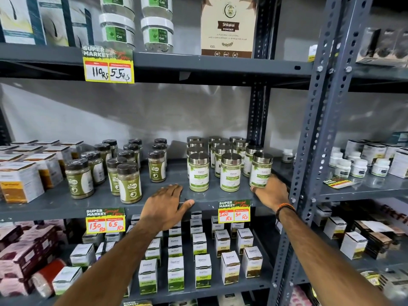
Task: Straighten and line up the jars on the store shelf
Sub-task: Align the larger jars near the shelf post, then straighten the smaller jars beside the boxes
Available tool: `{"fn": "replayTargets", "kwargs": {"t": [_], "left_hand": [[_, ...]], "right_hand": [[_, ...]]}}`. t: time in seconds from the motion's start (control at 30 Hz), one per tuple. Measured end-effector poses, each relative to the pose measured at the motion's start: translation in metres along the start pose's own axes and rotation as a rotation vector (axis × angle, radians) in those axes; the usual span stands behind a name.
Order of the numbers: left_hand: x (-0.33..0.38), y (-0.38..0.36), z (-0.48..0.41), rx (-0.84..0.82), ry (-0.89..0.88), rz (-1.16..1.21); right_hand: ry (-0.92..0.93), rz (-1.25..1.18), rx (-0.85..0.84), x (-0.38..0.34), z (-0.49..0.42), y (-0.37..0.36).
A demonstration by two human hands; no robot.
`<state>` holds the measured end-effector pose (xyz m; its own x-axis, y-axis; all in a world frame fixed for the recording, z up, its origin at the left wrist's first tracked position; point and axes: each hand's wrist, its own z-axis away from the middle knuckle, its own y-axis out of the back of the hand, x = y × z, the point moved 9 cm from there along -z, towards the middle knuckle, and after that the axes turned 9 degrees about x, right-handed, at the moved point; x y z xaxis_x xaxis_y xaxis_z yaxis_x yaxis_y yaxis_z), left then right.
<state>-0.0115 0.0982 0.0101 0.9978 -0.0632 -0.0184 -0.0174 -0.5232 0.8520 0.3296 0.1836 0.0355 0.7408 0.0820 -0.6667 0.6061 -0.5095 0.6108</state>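
- The jars [229, 171] stand on the middle shelf [66, 202], on its right part, up against the grey upright [309, 151].
- Each is a clear cylinder with a shiny silver lid and a white-and-green label; a pale green powder shows through the glass.
- They stand in rough rows running front to back, all upright. The three at the front are not level: the left jar [199, 172] and the middle one sit near the edge, and the right jar [261, 170] sits slightly farther back and turned a little.
- The right hand [272, 192] cups the right jar at its base, fingers curled round its far side and thumb at the front; it grips that jar.
- A woven orange band [284, 209] sits on the right wrist.
- The left hand [166, 203] lies flat on the shelf edge, fingers released and spread, thumb pointing right, holding nothing; it is just left of the left jar and apart from it.
- Left of the hands stand dark-lidded jars [129, 183] with olive labels, unevenly spaced.
- A yellow price tag [234, 212] hangs on the shelf edge between the hands.
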Motion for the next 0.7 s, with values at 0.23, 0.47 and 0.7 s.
{"fn": "replayTargets", "kwargs": {"t": [0.23, 0.47, 0.7], "left_hand": [[0.011, 0.019, 0.014, -0.045, -0.034, 0.087], [0.009, 0.116, 0.023, 0.173, -0.106, 0.084], [-0.088, 0.186, 0.055, 0.298, -0.013, 0.004]], "right_hand": [[0.178, -0.206, 0.181, -0.033, 0.048, 0.046], [0.503, -0.373, -0.003, -0.146, 0.119, 0.029], [0.472, -0.506, -0.209, -0.232, 0.165, -0.048]]}}
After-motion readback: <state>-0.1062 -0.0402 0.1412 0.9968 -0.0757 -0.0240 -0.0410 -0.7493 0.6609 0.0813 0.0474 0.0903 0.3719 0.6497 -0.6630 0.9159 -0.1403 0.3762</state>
